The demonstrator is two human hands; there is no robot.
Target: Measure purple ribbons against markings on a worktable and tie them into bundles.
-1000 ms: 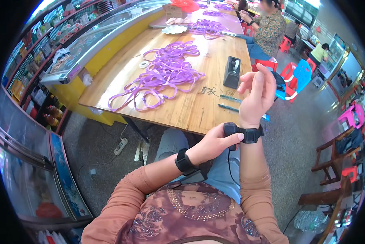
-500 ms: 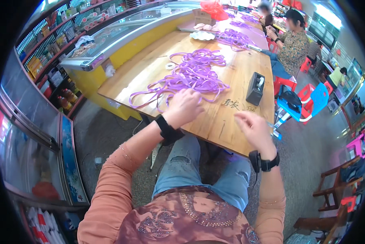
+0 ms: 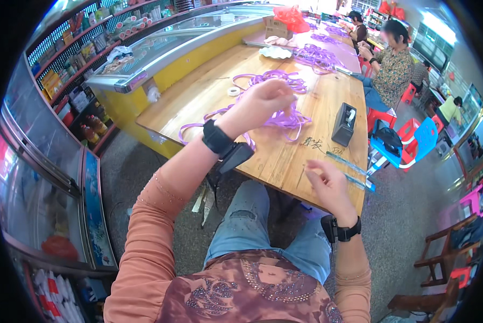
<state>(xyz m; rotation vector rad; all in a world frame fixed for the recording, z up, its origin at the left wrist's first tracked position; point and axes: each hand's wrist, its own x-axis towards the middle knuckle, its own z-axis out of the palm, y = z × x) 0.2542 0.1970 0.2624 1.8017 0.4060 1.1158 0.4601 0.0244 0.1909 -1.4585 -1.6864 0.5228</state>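
Note:
A loose pile of purple ribbon (image 3: 284,119) lies on the wooden table (image 3: 273,161). My left hand (image 3: 263,106) is over it, fingers curled together, and the hand and wrist hide much of the pile. Whatever those fingers hold, if anything, I cannot make out. Close to the table's near right corner, my right hand (image 3: 330,185) is raised with thumb and forefinger apart and nothing visible between them. Beyond it stands a black tape dispenser (image 3: 342,126). Clear, blue-ended strips (image 3: 349,163) lie beside my right hand. A white roll (image 3: 234,91) sits left of the ribbon.
Further up the table are a white scalloped dish (image 3: 275,52), another purple ribbon heap (image 3: 317,56), a cardboard box (image 3: 278,29) and a red plastic bag (image 3: 291,19). A glass-topped freezer (image 3: 160,46) borders the left. A blue chair (image 3: 424,137) and seated people (image 3: 392,67) are at right.
My left hand has moved up and to the right, farther over the ribbon pile. My right hand has come slightly nearer, its thumb and forefinger now apart. The view has shifted a little.

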